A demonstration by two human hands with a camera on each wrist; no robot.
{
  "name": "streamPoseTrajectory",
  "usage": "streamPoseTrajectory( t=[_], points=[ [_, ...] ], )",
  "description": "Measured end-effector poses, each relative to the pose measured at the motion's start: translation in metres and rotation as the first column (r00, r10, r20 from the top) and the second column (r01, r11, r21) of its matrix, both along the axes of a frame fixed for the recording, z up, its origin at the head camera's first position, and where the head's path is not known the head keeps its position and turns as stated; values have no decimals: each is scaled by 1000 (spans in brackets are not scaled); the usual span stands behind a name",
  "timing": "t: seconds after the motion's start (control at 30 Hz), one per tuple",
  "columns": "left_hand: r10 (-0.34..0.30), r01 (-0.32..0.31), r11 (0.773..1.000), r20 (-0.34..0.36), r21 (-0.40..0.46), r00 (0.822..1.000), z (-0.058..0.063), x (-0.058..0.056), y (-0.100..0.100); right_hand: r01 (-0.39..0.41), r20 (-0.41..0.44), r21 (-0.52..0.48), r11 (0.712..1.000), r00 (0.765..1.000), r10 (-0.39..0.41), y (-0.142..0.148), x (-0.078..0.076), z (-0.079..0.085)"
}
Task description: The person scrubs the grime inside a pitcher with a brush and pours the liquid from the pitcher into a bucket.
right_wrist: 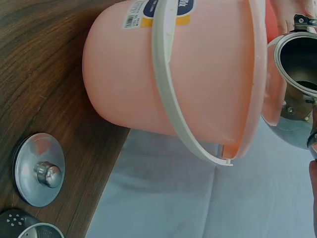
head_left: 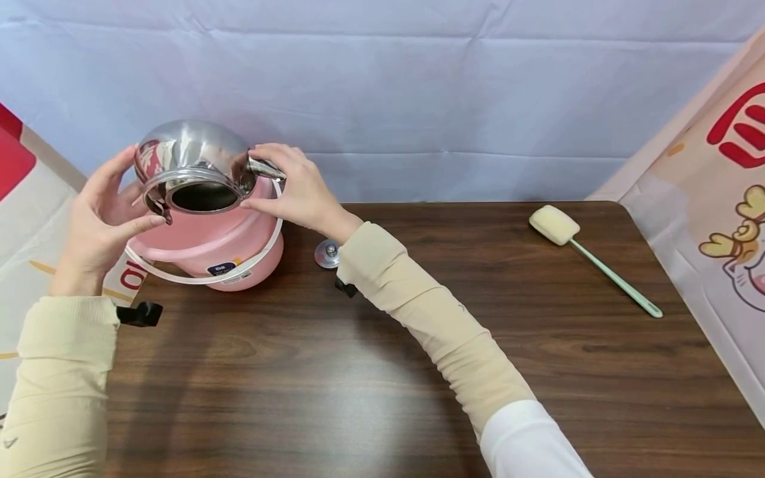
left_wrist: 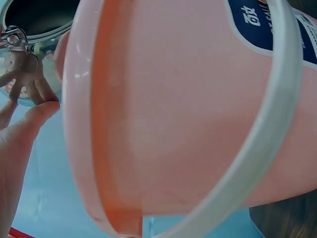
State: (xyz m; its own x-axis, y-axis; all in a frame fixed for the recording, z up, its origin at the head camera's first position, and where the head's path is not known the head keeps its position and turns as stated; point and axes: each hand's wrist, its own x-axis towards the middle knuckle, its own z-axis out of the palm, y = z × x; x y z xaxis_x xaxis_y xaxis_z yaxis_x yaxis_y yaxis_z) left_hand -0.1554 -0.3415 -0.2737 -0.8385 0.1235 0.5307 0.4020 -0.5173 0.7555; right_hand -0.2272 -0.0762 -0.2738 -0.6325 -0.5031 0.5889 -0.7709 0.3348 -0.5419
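Note:
A shiny steel teapot (head_left: 194,143) is held above a pink bucket (head_left: 263,255), tipped so that its lidless round mouth faces the wearer. My left hand (head_left: 95,219) grips its left side, thumb at the small metal lug by the rim and fingers round the body. On the other side my right hand (head_left: 305,189) holds it at the spout, with the thumb near the mouth. The right wrist view shows the teapot's dark inside at the right edge. The bucket's white handle (head_left: 173,273) hangs down over its front.
On the table (head_left: 370,372), a steel lid (right_wrist: 42,171) lies right of the bucket, beside a perforated strainer (right_wrist: 29,225) that the right sleeve hides in the head view. A sponge brush (head_left: 554,226) with a green stick lies far right. Cloth screens (head_left: 418,99) stand behind and at the sides.

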Motion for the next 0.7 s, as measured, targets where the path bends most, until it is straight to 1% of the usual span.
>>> streamPoseTrajectory(
  t=[0.1, 0.3, 0.43, 0.53, 0.63, 0.7],
  points=[
    [0, 0, 1000, -12, 3, 1000, -1, 0, 0, -22, -36, -18, 1000, 999, 21, 0, 0, -3],
    [-28, 29, 999, -44, 15, 999, -3, -1, -1, -52, -120, -56, 997, 992, 45, -1, -2, -6],
    [-23, 24, 1000, -66, 15, 998, -5, 0, 1, -67, -145, -61, 996, 988, 58, -1, -2, -9],
    [-20, 21, 1000, -83, 15, 996, -6, 1, 2, -79, -149, -58, 995, 986, 69, 0, -2, -9],
    [-12, 13, 1000, -88, 4, 996, -5, 2, 3, -90, -153, -59, 994, 985, 81, 1, -2, -9],
    [-4, 4, 1000, -88, -9, 996, -3, 3, 3, -97, -175, -67, 993, 981, 84, 1, -2, -9]
  ],
)
